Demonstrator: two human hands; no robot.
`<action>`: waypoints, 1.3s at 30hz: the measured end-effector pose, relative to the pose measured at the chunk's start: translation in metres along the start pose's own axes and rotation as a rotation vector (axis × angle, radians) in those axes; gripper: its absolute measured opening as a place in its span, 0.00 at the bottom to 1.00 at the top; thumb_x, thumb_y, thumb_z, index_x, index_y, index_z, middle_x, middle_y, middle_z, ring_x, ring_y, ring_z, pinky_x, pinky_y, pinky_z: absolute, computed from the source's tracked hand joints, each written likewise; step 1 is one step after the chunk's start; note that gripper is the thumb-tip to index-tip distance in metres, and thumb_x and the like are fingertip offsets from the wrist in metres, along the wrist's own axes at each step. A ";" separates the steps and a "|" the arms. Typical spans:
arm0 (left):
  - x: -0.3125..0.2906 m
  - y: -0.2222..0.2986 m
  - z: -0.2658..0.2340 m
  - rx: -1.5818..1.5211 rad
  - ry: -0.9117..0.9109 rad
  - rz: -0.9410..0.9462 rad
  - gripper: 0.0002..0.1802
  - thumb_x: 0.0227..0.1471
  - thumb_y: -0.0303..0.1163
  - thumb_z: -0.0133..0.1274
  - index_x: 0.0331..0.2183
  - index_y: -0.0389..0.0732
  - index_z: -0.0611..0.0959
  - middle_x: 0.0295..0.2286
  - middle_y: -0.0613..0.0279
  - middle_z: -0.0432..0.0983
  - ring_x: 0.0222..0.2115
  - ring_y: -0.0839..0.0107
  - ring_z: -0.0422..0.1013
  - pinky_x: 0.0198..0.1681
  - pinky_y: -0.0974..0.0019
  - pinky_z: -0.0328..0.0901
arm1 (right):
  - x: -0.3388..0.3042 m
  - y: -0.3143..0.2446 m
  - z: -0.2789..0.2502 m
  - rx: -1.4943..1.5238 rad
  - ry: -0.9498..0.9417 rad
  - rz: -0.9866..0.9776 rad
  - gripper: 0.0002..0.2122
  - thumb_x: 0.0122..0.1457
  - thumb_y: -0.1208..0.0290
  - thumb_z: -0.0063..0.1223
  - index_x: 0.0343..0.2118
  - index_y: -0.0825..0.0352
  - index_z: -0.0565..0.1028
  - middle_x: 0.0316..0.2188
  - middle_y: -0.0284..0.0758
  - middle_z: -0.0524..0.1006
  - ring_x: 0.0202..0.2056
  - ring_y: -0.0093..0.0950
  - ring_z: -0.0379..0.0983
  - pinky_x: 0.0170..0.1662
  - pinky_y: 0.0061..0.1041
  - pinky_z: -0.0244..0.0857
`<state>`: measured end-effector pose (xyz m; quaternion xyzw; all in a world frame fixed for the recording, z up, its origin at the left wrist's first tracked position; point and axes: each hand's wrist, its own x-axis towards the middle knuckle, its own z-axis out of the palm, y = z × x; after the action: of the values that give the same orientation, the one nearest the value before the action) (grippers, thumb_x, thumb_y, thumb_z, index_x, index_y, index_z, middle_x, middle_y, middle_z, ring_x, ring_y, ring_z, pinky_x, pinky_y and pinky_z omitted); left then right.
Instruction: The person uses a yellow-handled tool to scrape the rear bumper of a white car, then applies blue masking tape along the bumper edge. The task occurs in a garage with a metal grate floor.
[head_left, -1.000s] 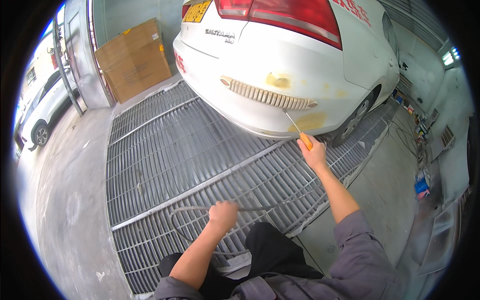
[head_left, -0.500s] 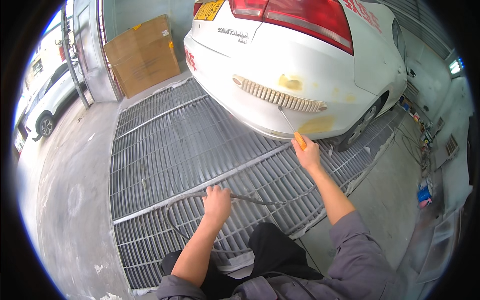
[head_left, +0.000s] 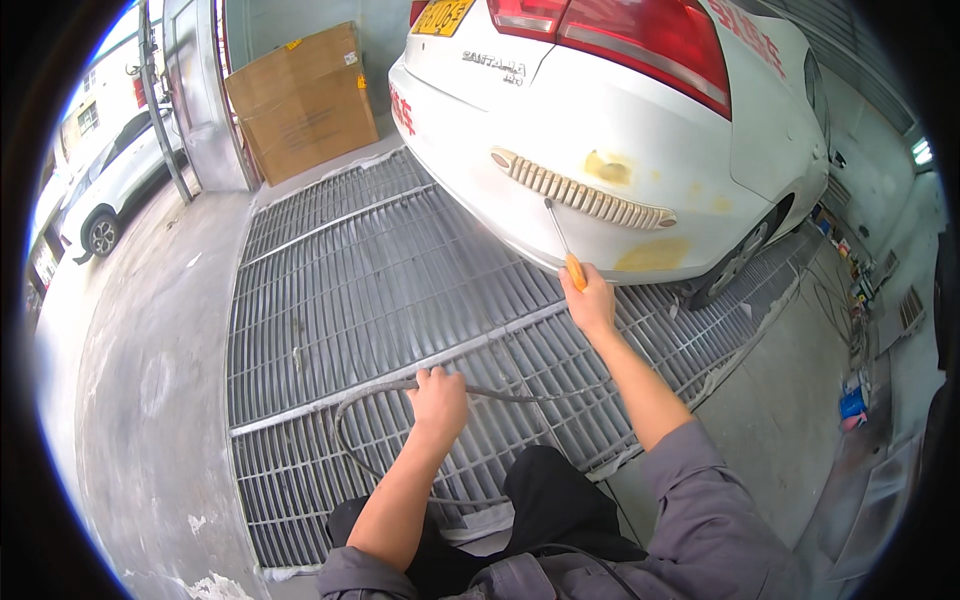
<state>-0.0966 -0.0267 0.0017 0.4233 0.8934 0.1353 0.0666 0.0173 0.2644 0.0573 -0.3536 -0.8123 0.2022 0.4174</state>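
So the right hand (head_left: pixel 592 305) is wrapped snugly around the orange grip of a screwdriver (head_left: pixel 576 271), fingers curled in, no gap to speak of. The metal shaft points up and a bit left, with the tip just under the ribbed strip (head_left: pixel 585 190) on the bumper (head_left: pixel 470 165). Can't really tell if the tip is touching the paint or sitting a hair off it.

Left hand (head_left: pixel 438 404) is lower and further left, fingers bent round a dark hose (head_left: pixel 366 398). The hose runs out both sides of the fist and loops over the floor grating (head_left: pixel 340 325).

The strip itself is tan and dirty-looking, slanting down to the right. Yellowish patch (head_left: pixel 608 168) above it, a second patch (head_left: pixel 652 255) below near the bumper's lower edge. All that's on the back corner of a white car (head_left: pixel 670 130), with the red taillight (head_left: pixel 645 50) higher up and the rear wheel (head_left: pixel 738 270) off to the right.

Further out there's a cardboard box (head_left: pixel 305 110) by the wall.
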 end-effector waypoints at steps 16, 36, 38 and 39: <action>0.001 -0.007 -0.011 0.020 -0.097 -0.049 0.13 0.58 0.31 0.59 0.44 0.44 0.90 0.50 0.52 0.78 0.57 0.48 0.70 0.57 0.29 0.67 | 0.012 -0.021 0.037 0.010 -0.056 0.080 0.21 0.66 0.49 0.59 0.37 0.68 0.81 0.33 0.52 0.83 0.39 0.56 0.80 0.43 0.49 0.71; 0.003 -0.019 -0.012 0.045 0.001 -0.146 0.15 0.57 0.31 0.59 0.47 0.38 0.85 0.48 0.48 0.77 0.56 0.45 0.70 0.53 0.30 0.72 | 0.035 -0.078 0.162 0.088 0.163 0.221 0.21 0.68 0.46 0.57 0.37 0.64 0.78 0.33 0.47 0.84 0.38 0.54 0.81 0.41 0.53 0.71; 0.005 -0.023 -0.008 0.050 0.025 -0.159 0.17 0.57 0.30 0.59 0.48 0.37 0.84 0.48 0.47 0.76 0.56 0.45 0.70 0.52 0.31 0.73 | 0.039 -0.081 0.179 0.121 0.183 0.232 0.21 0.68 0.46 0.57 0.37 0.64 0.77 0.33 0.46 0.84 0.38 0.53 0.81 0.42 0.52 0.70; 0.004 -0.022 -0.009 0.048 0.019 -0.161 0.18 0.56 0.28 0.59 0.49 0.37 0.83 0.49 0.45 0.76 0.56 0.44 0.69 0.51 0.36 0.74 | 0.039 -0.083 0.186 0.147 0.202 0.237 0.21 0.68 0.46 0.57 0.38 0.64 0.77 0.34 0.46 0.84 0.39 0.53 0.81 0.42 0.52 0.71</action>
<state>-0.1173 -0.0386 0.0041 0.3502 0.9281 0.1118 0.0586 -0.1848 0.2317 0.0239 -0.4338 -0.7018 0.2724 0.4950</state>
